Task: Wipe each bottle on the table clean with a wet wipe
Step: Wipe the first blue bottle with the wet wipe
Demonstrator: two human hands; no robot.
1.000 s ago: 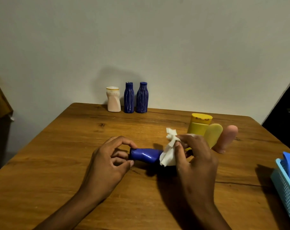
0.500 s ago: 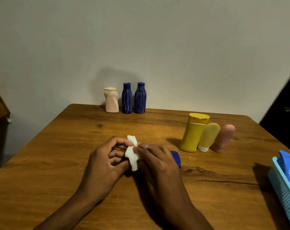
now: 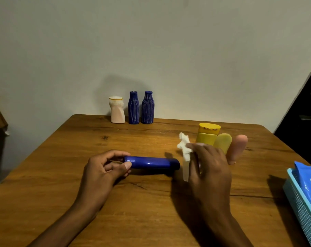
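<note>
A glossy blue bottle lies on its side across the middle of the wooden table. My left hand pinches its left end between thumb and fingers. My right hand is just off the bottle's right end and grips a crumpled white wet wipe, which sticks up above the fingers. The wipe is clear of the bottle.
At the far edge stand a pale pink bottle and two dark blue ribbed bottles. Behind my right hand are a yellow bottle, a yellow tube and a pink tube. A light blue basket holds a blue wipe pack at right.
My right hand slid with the wipe from the bottle's left end, beside my left hand, back to and off its right end. The whole blue bottle now shows.
</note>
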